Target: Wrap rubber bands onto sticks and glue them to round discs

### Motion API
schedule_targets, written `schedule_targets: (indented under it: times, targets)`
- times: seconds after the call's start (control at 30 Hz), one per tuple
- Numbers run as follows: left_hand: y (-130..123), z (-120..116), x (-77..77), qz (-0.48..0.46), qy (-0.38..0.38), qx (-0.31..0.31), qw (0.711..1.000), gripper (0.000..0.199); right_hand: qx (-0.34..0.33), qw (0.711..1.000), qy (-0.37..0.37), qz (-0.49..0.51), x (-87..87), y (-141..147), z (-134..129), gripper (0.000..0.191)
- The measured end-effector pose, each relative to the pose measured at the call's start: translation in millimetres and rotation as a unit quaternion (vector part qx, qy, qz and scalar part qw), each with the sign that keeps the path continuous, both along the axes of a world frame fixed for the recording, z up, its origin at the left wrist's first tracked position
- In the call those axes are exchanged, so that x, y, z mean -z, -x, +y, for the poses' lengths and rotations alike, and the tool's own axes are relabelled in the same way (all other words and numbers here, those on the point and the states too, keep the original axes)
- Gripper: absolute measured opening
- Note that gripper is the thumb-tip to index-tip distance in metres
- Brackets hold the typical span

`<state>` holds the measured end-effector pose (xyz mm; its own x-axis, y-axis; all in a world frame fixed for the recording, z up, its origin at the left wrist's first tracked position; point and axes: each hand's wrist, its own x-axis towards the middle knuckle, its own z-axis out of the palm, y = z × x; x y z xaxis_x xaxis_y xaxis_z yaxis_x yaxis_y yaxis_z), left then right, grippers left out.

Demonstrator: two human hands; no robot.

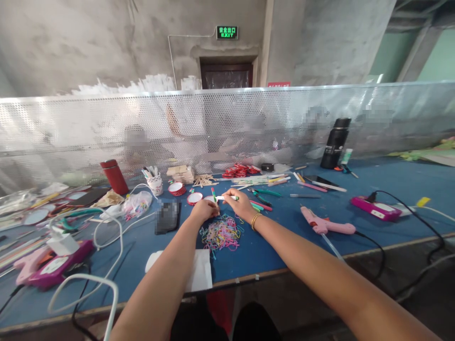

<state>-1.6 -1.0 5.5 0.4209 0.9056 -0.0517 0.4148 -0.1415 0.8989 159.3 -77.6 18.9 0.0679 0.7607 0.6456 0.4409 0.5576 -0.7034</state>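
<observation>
My right hand is closed around a white marker with green on it, held nearly level and pointing left. Just left of it, my left hand pinches a thin stick with red and green on it; its lower part is hidden by the fingers. The marker's tip is at or close to the stick; whether they touch, I cannot tell. Below both hands lies a loose heap of coloured rubber bands or loops. A round red-rimmed piece with a white face lies beside my left hand.
A black phone and white paper lie left of the heap. To the right are a pink glue gun and green-handled pliers. Behind stand a paper cup of pens, red bottle, black bottle and perforated metal screen.
</observation>
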Motion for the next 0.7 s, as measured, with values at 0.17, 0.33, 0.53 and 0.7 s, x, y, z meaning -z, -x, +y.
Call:
schedule_targets:
  times: [0.17,0.33,0.53,0.7]
  targets:
    - [0.1,-1.0,-0.6,-0.009,-0.002,0.006,1.000,0.006,0.020,1.000,0.011,0.000,0.5,-0.7,1.0,0.018]
    - [1.5,1.1,0.7,0.002,-0.011,0.004,1.000,0.006,0.001,1.000,0.018,0.001,0.1,-1.4,1.0,0.018]
    - [1.4,1.8,1.2,0.007,-0.015,0.010,1.000,0.007,0.021,1.000,0.023,-0.005,1.7,-4.1,2.5,0.017]
    - [1.3,1.9,1.7,0.009,-0.023,0.010,1.000,0.007,0.009,1.000,0.028,-0.012,2.0,-3.1,1.5,0.019]
